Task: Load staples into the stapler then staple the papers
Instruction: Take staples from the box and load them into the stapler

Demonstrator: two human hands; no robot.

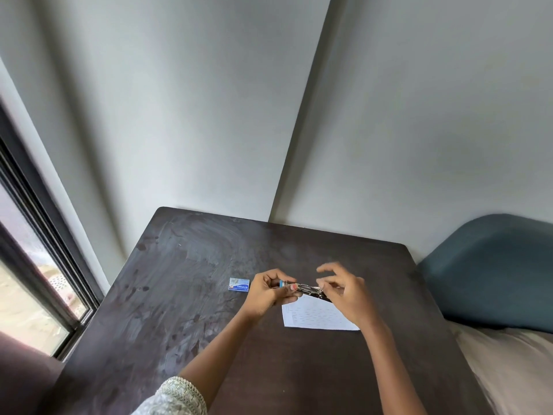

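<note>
A small metal stapler [305,288] with a blue end is held above the dark table, between both hands. My left hand [270,292] grips its blue end. My right hand [341,290] pinches the stapler's other end with thumb and forefinger, the remaining fingers spread; whether it holds staples I cannot tell. White papers [314,316] lie flat on the table right under the hands, partly hidden by my right hand. A small blue staple box [239,284] rests on the table just left of my left hand.
The dark wooden table [185,310] stands in a corner against grey walls. A window [33,265] is at the left. A bed with a blue cushion [493,271] borders the table's right edge.
</note>
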